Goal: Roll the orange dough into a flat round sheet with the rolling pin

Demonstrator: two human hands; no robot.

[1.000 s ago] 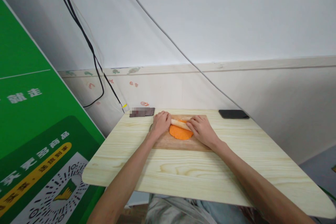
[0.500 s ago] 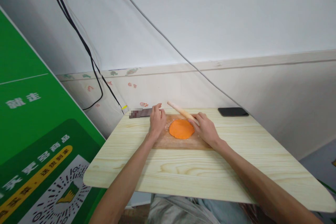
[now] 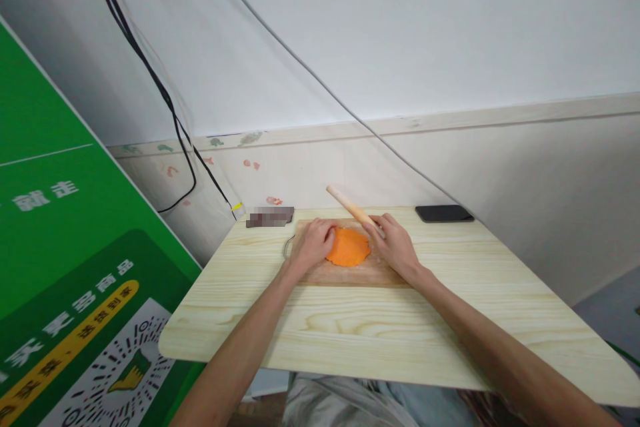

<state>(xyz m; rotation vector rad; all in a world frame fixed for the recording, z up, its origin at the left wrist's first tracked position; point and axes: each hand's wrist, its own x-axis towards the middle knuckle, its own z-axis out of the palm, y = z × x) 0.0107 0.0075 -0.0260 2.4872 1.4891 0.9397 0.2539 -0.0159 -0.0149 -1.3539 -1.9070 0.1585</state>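
Note:
A flat, round sheet of orange dough (image 3: 350, 248) with a slightly ragged edge lies on a wooden board (image 3: 350, 276). My left hand (image 3: 315, 242) is at the dough's left edge, fingers curled and closed on it; the fingertips are partly hidden. In my right hand (image 3: 395, 241) is a slim wooden rolling pin (image 3: 350, 205), gripped at its near end. The pin tilts up toward the far left, above the board's back edge. My right fingers sit close to the dough's right edge.
The board rests on a pale wood-grain table (image 3: 360, 333). A dark phone (image 3: 444, 213) lies at the back right, and a dark, partly blurred-out object (image 3: 270, 217) at the back left. A metal ring handle (image 3: 288, 247) shows at the board's left. A green printed panel (image 3: 90, 267) stands left.
My left hand has moved right and down from the board's left side onto the dough's edge, and its fingers have closed. The rolling pin has shifted slightly right, still in my right hand.

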